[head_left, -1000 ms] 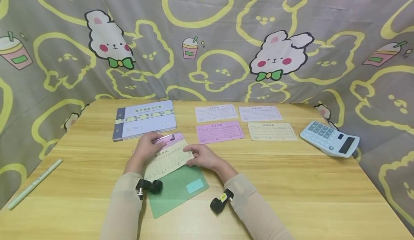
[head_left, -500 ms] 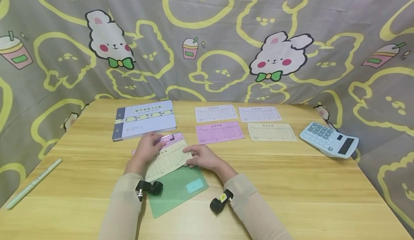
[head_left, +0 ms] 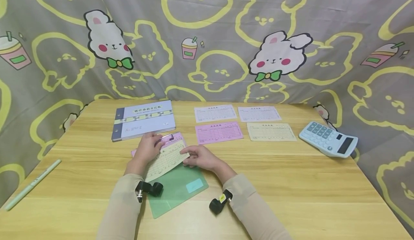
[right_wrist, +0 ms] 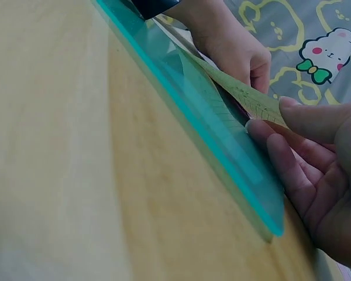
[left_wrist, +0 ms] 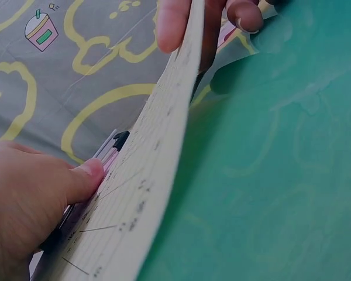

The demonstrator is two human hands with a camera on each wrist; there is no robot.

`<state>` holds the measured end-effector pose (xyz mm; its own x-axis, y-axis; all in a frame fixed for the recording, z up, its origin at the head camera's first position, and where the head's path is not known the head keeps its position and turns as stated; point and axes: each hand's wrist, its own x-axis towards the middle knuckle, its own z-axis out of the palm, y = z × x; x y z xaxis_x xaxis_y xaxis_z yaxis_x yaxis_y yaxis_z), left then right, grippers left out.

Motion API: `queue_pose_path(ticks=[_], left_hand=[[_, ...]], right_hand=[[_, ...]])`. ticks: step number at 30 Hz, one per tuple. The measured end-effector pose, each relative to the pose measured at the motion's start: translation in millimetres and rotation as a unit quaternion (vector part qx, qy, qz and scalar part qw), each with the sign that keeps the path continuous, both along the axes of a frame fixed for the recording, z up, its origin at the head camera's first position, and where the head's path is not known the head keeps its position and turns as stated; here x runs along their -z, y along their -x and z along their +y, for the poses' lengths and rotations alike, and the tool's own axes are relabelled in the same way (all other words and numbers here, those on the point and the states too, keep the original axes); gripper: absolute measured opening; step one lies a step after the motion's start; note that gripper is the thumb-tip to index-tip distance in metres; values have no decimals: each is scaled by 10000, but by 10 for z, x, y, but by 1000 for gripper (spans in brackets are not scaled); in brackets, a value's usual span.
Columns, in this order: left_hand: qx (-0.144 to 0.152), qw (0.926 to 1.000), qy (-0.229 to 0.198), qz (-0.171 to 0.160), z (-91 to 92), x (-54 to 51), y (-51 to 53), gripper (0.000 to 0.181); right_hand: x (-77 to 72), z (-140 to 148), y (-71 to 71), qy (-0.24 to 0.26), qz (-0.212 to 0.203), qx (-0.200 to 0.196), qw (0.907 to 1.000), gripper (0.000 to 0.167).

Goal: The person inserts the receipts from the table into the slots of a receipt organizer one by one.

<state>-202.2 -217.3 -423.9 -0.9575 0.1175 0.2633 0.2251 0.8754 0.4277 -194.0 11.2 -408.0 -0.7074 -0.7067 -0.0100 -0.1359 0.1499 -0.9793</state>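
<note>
While the left hand (head_left: pixel 147 150) grips the silver clip (head_left: pixel 168 138) at the top of a green board (head_left: pixel 168 193), the right hand (head_left: pixel 202 157) pinches a cream slip (head_left: pixel 166 161) by its corner.
From where I stand, the slip lies over the board, its held edge bowed up off the green, with a pink slip (head_left: pixel 179 139) showing beneath it. Beyond, four printed forms (head_left: pixel 219 133) lie on the wooden table (head_left: pixel 291 182), between a blue ledger (head_left: pixel 145 125) and a pale-blue calculator (head_left: pixel 330 139).
</note>
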Motion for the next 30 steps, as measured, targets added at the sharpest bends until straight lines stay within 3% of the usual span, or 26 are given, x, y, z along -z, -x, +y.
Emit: queue_pose_path(ticks=[7, 14, 19, 26, 30], left_hand=[[58, 9999, -34, 84, 4, -6, -3, 30], [36, 9999, -123, 99, 3, -10, -1, 28], [31, 9995, -289, 142, -4, 1, 5, 27], [84, 9989, -308, 336, -8, 2, 13, 24], [120, 9987, -308, 377, -8, -5, 9, 22]], right_hand=[[137, -39, 53, -150, -126, 318, 9993, 26], [70, -57, 3, -160, -212, 647, 9976, 26], [-29, -71, -71, -73, -22, 899, 9959, 27], [120, -159, -9, -333, 85, 1463, 9886, 24], [130, -207, -19, -542, 176, 1793, 9821, 22]])
